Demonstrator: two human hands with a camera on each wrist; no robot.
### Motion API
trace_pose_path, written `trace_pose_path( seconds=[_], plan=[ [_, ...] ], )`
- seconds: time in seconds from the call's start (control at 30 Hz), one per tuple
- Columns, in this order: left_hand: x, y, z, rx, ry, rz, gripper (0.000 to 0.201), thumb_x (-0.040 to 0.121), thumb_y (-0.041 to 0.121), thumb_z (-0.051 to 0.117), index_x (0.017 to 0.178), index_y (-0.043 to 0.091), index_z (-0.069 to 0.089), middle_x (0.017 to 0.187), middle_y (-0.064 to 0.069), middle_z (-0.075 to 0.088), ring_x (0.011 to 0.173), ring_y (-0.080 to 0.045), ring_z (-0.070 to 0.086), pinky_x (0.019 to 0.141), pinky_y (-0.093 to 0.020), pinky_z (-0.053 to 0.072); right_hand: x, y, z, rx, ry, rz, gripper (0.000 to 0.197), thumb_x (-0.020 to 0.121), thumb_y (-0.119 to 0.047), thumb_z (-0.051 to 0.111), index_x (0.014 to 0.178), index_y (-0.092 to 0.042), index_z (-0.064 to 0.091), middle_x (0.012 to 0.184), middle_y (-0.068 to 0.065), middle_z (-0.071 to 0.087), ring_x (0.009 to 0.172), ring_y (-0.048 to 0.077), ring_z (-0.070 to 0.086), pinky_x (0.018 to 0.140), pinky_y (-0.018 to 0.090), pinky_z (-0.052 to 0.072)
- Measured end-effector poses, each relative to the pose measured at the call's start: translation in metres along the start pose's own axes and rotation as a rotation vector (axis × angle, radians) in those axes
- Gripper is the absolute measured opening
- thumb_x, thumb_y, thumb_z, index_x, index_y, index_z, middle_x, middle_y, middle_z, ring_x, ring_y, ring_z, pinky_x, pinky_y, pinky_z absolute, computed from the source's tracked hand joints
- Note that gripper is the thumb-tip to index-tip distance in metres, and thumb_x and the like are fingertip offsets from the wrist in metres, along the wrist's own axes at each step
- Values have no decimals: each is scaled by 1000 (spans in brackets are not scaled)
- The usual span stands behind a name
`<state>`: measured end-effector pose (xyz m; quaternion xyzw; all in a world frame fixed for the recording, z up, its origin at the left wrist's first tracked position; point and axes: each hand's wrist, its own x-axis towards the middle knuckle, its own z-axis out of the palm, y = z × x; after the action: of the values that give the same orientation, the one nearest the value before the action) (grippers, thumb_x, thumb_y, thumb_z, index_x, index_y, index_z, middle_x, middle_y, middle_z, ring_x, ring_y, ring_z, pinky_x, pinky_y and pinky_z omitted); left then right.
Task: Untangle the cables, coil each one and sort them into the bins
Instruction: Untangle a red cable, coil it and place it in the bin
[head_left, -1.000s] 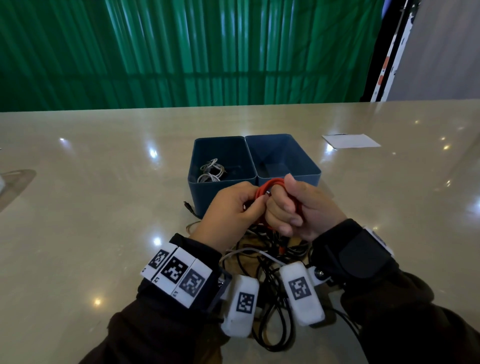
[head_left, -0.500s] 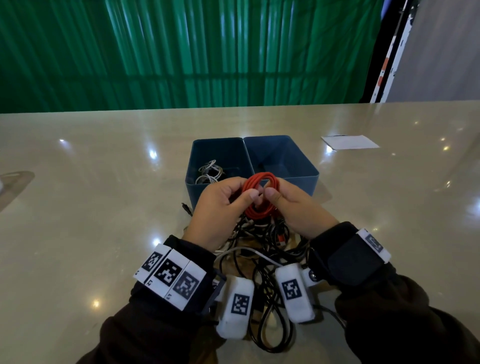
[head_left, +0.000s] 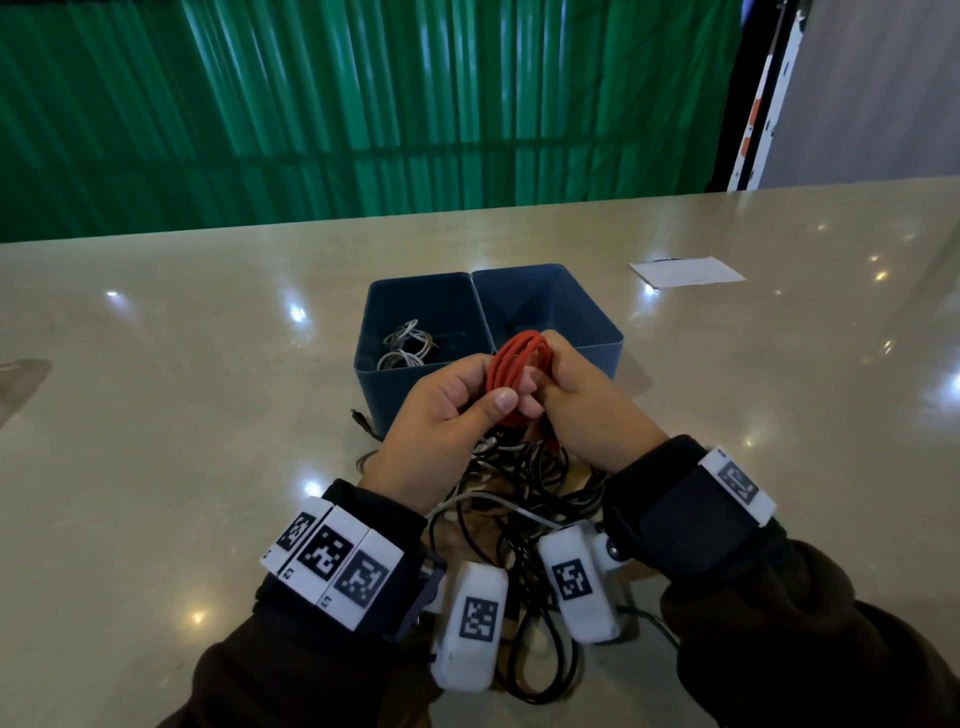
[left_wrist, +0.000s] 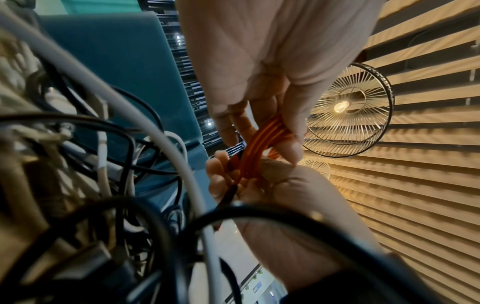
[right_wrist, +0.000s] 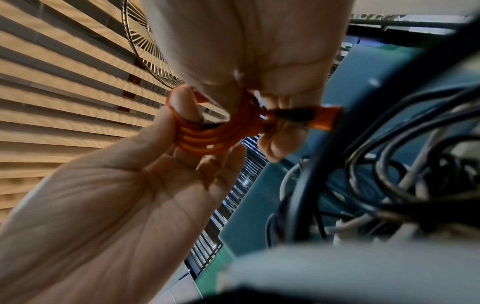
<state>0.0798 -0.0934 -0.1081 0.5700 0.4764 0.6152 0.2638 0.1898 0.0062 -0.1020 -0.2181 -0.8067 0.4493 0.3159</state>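
Head view, from the left: a bare stretch of glossy beige worktop (head_left: 156, 415), then the left-hand blue bin (head_left: 415, 306), which holds a small bundle of white and grey cables (head_left: 402, 345). Its twin, the right-hand blue bin (head_left: 561, 301), stands touching it, side by side.

Just in front of the bins, raised above the worktop, both hands meet around a coiled red cable (head_left: 514, 364). The left hand (head_left: 441, 415) has its thumb lying across the near side of the coil and its fingers curled behind it, pinching the loops. The right hand (head_left: 582, 395) grips the coil from the other side, fingers (head_left: 558, 345) bent over the top of the loops. In the right wrist view the cable's orange-and-black plug (right_wrist: 309, 117) sticks out sideways past the right hand's fingers, and the loops lie stacked between the two hands.

Below the hands and between the wrists a tangle of black and white cables (head_left: 524, 478) lies on the worktop, running back towards the person and touching the front of the bins. Both wrists carry dark bands with white marker blocks.

Further right, well apart from the bins, a white sheet of paper (head_left: 685, 271) lies flat on the worktop. Behind everything hangs a green corrugated wall (head_left: 363, 104).
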Motion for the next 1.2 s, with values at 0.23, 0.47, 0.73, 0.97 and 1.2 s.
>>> trace_pose_path(
  seconds=[0.23, 0.47, 0.73, 0.97, 1.2],
  plan=[
    [2, -4, 3, -8, 105, -40, 14, 92, 1, 52, 97, 7, 63, 84, 0, 70, 85, -12, 65, 82, -24, 52, 1, 4, 6, 56, 206, -54, 13, 92, 2, 47, 91, -8, 55, 79, -3, 60, 74, 7, 56, 69, 21, 50],
    [3, -7, -2, 103, 211, -1, 21, 94, 4, 50, 105, 21, 51, 87, 6, 64, 85, -10, 62, 82, -35, 54, -2, -1, 9, 73, 169, -53, 20, 93, -1, 48, 89, -19, 57, 77, -5, 59, 70, -1, 54, 69, 19, 50],
    [1, -5, -3, 157, 73, 37, 51, 93, 2, 41, 129, 38, 43, 104, 6, 58, 101, -8, 56, 98, -30, 45, -3, 0, 13, 184, 145, -1, 20, 98, -7, 41, 95, -18, 58, 89, 22, 62, 77, 21, 57, 70, 42, 52],
    [0, -3, -1, 92, 0, 58, 43, 95, -3, 44, 125, 28, 49, 103, 20, 58, 100, -1, 55, 91, -22, 45, -1, 3, 13, 266, 108, 42, 21, 99, -8, 41, 89, -18, 57, 85, 7, 57, 80, 21, 51, 75, 38, 46],
    [2, -5, -2, 83, 113, 145, 4, 93, 20, 52, 96, 19, 54, 77, 15, 56, 71, -3, 52, 66, -18, 44, -6, 2, 15, 418, -35, 77, 15, 101, -12, 37, 98, -8, 51, 74, 4, 51, 57, 1, 50, 47, 9, 39]
  ],
)
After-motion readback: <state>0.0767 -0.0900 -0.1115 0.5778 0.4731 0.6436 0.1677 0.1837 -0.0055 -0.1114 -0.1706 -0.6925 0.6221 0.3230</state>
